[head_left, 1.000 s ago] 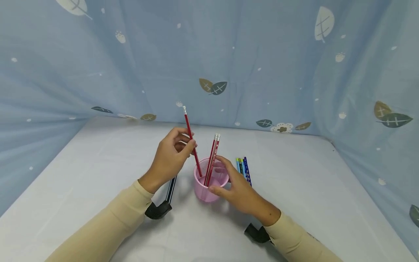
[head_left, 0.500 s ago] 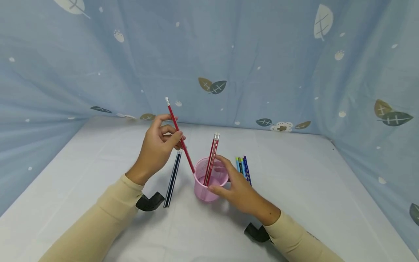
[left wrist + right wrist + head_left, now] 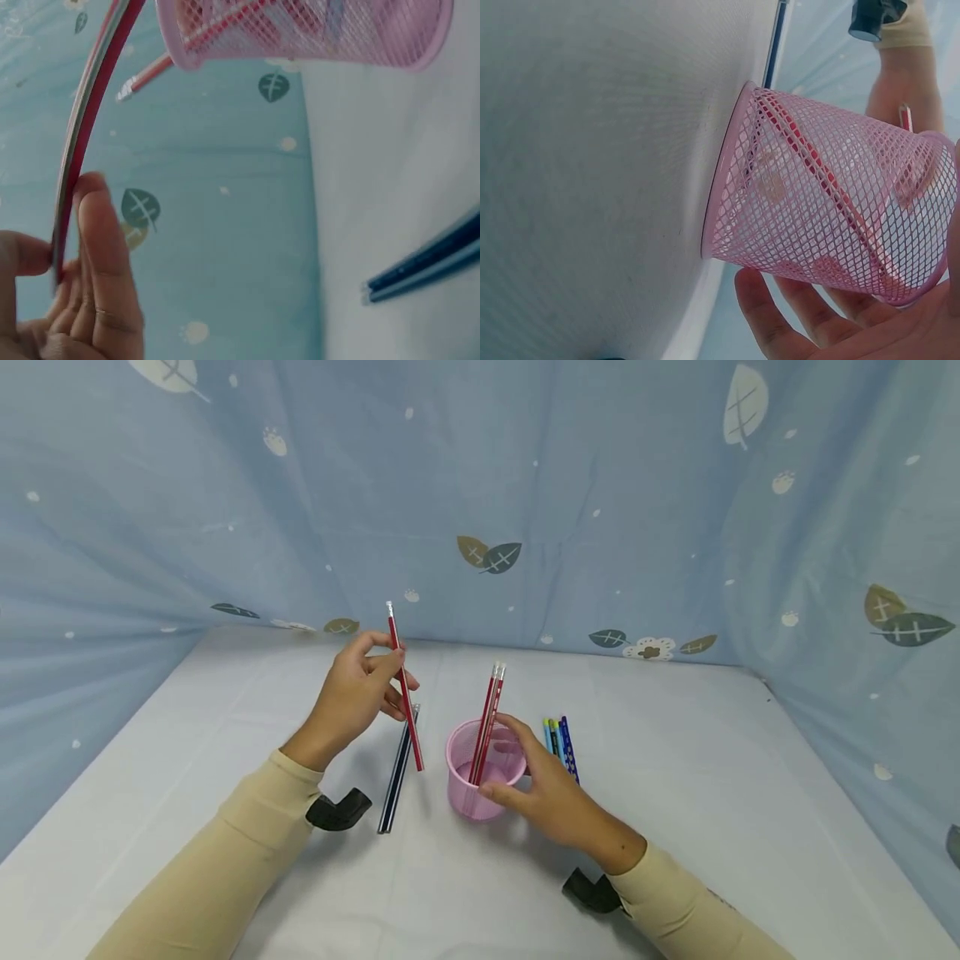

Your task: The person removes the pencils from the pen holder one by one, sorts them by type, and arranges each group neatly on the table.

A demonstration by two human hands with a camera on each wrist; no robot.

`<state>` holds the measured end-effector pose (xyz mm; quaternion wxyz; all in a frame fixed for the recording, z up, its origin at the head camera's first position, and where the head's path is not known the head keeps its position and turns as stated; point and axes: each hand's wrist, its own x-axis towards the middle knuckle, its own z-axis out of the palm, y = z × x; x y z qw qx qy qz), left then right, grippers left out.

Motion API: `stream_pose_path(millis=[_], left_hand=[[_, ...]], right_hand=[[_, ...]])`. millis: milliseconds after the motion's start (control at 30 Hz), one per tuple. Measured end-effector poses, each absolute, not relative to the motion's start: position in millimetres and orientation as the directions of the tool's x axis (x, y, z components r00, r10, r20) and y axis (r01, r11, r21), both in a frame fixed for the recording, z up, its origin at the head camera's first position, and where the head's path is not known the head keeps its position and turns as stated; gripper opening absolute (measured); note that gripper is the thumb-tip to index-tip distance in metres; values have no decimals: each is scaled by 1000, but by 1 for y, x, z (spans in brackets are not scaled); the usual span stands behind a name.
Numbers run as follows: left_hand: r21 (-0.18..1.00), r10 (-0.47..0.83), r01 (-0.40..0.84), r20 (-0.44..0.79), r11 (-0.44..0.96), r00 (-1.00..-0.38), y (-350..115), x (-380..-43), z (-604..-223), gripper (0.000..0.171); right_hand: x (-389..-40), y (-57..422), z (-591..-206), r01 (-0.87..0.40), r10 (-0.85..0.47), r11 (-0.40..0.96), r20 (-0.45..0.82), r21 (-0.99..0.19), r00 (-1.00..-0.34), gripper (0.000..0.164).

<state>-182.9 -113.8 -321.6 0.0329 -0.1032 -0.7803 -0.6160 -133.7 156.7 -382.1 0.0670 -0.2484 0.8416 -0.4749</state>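
Observation:
My left hand [image 3: 345, 693] pinches a red pencil [image 3: 412, 739] between thumb and fingers, its white-tipped silver end up. The pencil's lower end hangs left of the pink mesh pencil cup [image 3: 467, 802] and overlaps the dark blue pencils [image 3: 393, 793] in the head view. Curled round the cup's right side is my right hand [image 3: 555, 802]. Two red pencils [image 3: 486, 718] lean inside the cup, silver ends up. From the right wrist, the fingers [image 3: 761, 304] show against the mesh wall [image 3: 810, 202] of the upright cup.
Right of the cup, partly behind the right hand, lie light blue, dark and blue patterned pencils [image 3: 567, 747]. A white cloth [image 3: 225, 710] covers the table. A blue curtain [image 3: 375, 485] with leaf prints hangs behind and at both sides.
My left hand has drawn the red pencil out of the cup, over its left rim and away to the left. The right hand stays on the cup.

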Motion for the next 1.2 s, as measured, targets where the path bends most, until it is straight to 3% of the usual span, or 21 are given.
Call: stream_pose_path(millis=[333,700,1200], left_hand=[[924,220,33,-56,381,-974,-122,-194,-337,32],[826,296,28,-170,563,-940,-132,-201,-348,48],[755,310,-16,-289,656,-906,-147,-212,-370,44]], right_hand=[[-133,156,-381,-359,-487,420,126,-834,-864,83],[-132,155,-382,-373,-483,429,140,-823,-864,83],[-134,156,-381,-356,-485,424,124,-833,-866,82]])
